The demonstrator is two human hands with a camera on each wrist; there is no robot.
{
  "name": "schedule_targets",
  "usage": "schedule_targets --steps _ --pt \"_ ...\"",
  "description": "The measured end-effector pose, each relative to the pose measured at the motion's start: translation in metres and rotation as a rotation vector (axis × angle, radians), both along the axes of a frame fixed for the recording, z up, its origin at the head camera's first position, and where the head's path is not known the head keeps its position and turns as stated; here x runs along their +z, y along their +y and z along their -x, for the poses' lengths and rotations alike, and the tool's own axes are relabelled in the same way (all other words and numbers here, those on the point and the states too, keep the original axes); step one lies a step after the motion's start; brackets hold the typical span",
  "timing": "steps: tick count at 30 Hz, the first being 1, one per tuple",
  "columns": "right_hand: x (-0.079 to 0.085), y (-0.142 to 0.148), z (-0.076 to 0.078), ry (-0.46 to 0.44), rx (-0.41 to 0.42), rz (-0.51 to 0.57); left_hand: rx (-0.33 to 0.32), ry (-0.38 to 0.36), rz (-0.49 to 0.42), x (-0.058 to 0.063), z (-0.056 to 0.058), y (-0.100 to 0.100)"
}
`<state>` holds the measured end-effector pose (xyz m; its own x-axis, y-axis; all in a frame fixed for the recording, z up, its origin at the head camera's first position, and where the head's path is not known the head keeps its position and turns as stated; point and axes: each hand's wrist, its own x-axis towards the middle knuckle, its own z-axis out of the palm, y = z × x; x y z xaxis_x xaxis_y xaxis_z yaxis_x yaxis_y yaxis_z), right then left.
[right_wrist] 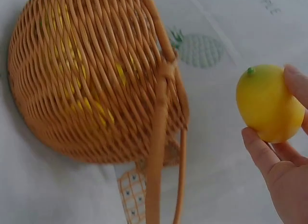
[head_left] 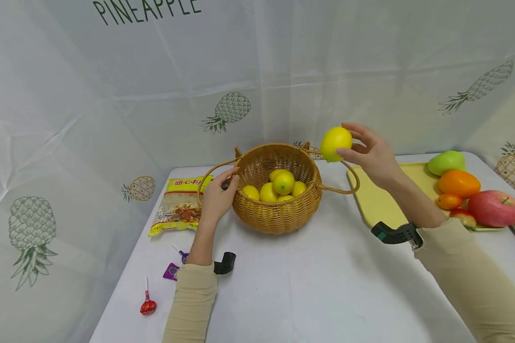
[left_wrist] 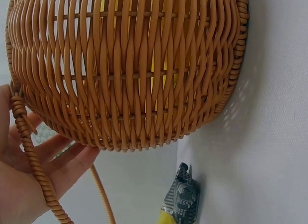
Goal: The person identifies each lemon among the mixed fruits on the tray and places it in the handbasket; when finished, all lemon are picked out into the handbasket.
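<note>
A lemon [head_left: 336,144] is pinched between the thumb and fingers of my right hand [head_left: 371,157], above the right side of a wicker basket [head_left: 276,216]. In the right wrist view the lemon [right_wrist: 268,103] shows a green tip and is apart from the basket [right_wrist: 96,89]. Several lemons [head_left: 283,183] lie inside the basket. My left hand [head_left: 218,194] holds the basket's left rim. In the left wrist view, fingers of the left hand [left_wrist: 38,173] touch the woven side, and a looped handle [left_wrist: 41,178] crosses the palm.
A bag of noodles [head_left: 178,205] lies left of the basket. Nearer are a red lollipop [head_left: 148,305], a purple lollipop [head_left: 184,256] and a purple packet [head_left: 170,271]. On the right, a yellow tray [head_left: 382,209] bears several fruits, including a red apple [head_left: 493,208]. A pineapple-print cloth hangs behind.
</note>
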<state>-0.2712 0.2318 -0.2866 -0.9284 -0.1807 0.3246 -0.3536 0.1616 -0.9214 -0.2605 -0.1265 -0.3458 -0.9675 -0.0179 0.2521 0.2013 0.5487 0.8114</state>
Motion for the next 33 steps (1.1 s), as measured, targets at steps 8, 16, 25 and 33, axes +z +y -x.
schedule_targets --steps 8,16,25,33 --pt "-0.007 -0.038 -0.001 0.023 0.143 -0.122 -0.002 0.013 -0.003 0.0 -0.002 0.001" --pt "-0.012 -0.05 -0.006 0.002 0.156 -0.24 -0.002 0.015 -0.006 -0.002 -0.002 0.003" --pt "-0.015 -0.046 -0.005 -0.056 0.24 -0.183 0.006 0.009 0.003 -0.003 -0.001 0.004" --pt "-0.033 -0.049 -0.007 -0.043 0.232 -0.232 -0.001 -0.012 0.029 -0.012 0.0 0.003"
